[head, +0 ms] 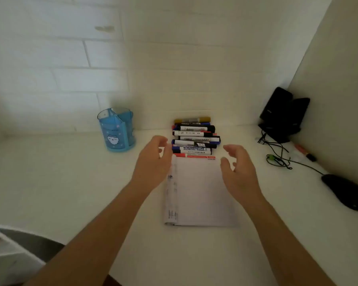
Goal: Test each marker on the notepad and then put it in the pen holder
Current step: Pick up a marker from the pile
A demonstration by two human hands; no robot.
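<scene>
Both hands, left hand [153, 162] and right hand [239, 169], hover open-fingered, empty, over flat paper notepad [201, 193]; cylindrical plastic markers [194, 139] stacked beyond; translucent blue pen holder [117, 131] left.

A white desk top [70, 193] runs back to a white brick-pattern wall [70, 58], with a plain pale side panel [339, 79] closing it off on the right. In the far right corner stands a pair of small black speakers [283, 112], tilted back, with thin black cables [275, 147] trailing forward over the surface. One cable ends at a green plug [272, 157]. Just beside it, near the panel, lies a red pen with a black end [304, 152]. Nearer, at the right edge, sits a black computer mouse [345, 191].
</scene>
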